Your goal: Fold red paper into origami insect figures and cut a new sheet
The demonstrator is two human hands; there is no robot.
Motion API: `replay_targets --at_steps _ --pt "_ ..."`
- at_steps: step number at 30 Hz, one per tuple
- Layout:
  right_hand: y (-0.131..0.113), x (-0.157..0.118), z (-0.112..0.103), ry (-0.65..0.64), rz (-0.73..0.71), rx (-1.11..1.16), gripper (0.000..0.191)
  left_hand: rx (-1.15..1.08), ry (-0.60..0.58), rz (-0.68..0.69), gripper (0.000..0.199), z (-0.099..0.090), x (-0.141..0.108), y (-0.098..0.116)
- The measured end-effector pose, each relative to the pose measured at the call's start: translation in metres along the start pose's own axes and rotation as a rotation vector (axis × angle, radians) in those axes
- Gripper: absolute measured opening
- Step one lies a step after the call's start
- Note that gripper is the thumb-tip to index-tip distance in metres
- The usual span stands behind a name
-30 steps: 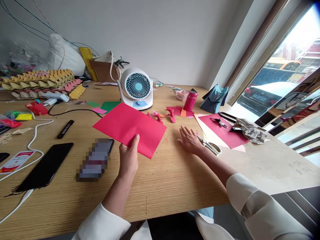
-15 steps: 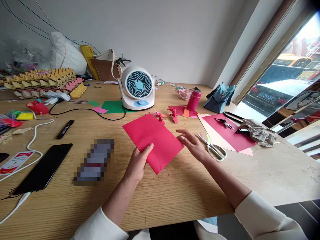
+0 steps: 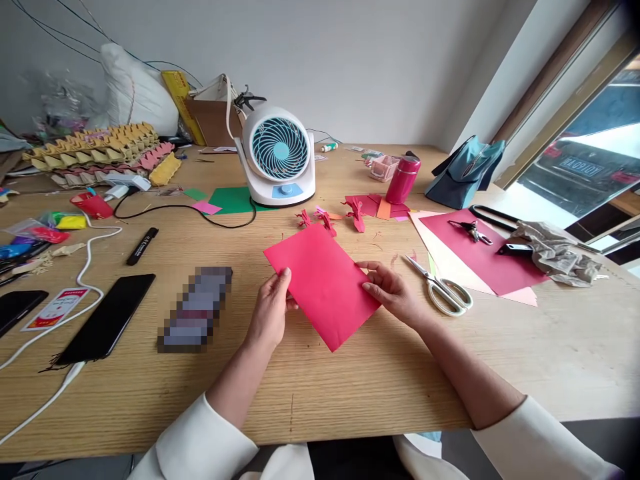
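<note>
A plain red sheet of paper is held up over the wooden table, tilted toward me. My left hand pinches its left edge, thumb on top and fingers underneath. On the right edge, my right hand grips the paper between thumb and fingers. Just right of that hand lie scissors with pale handles, blades slightly apart. Beyond the sheet stand several small folded red paper figures, one of them partly hidden by its top corner.
A white fan stands at the back, near a pink bottle and a blue bag. Red and cream sheets lie at right with crumpled paper. Phones, a marker and a white cable lie at left.
My right hand, apart from the paper before, has closed on its right edge. My left hand's grip has shifted up along the left edge. The view has turned slightly.
</note>
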State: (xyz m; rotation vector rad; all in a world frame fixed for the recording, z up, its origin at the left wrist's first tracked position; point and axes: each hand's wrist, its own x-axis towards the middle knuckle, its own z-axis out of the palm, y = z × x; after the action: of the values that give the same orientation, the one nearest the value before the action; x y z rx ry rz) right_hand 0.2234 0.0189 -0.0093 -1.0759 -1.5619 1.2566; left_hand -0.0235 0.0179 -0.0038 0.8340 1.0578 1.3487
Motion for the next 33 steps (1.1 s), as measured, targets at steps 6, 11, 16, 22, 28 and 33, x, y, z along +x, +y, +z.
replay_targets --at_steps 6,11,16,22,28,33 --pt "-0.004 -0.001 0.005 0.001 -0.024 0.019 0.049 -0.04 0.077 0.05 0.039 0.001 0.005 0.007" --pt "0.003 -0.005 0.004 0.122 -0.136 -0.272 0.045 -0.069 0.093 0.051 0.034 0.002 0.006 0.008" --pt "-0.016 -0.023 0.023 0.088 -0.49 -0.797 0.062 -0.078 0.149 0.071 0.031 -0.001 0.01 0.006" --pt "-0.021 -0.032 0.063 0.076 -0.661 -1.133 0.053 -0.099 0.117 0.068 0.033 0.005 0.005 0.003" --pt "-0.019 -0.026 0.059 0.275 -0.67 -1.234 0.025 -0.076 -0.031 0.108 0.032 0.016 -0.007 0.002" --pt "-0.024 -0.02 0.056 0.325 -0.651 -1.269 0.034 -0.038 -0.133 0.104 0.03 0.022 -0.017 -0.003"
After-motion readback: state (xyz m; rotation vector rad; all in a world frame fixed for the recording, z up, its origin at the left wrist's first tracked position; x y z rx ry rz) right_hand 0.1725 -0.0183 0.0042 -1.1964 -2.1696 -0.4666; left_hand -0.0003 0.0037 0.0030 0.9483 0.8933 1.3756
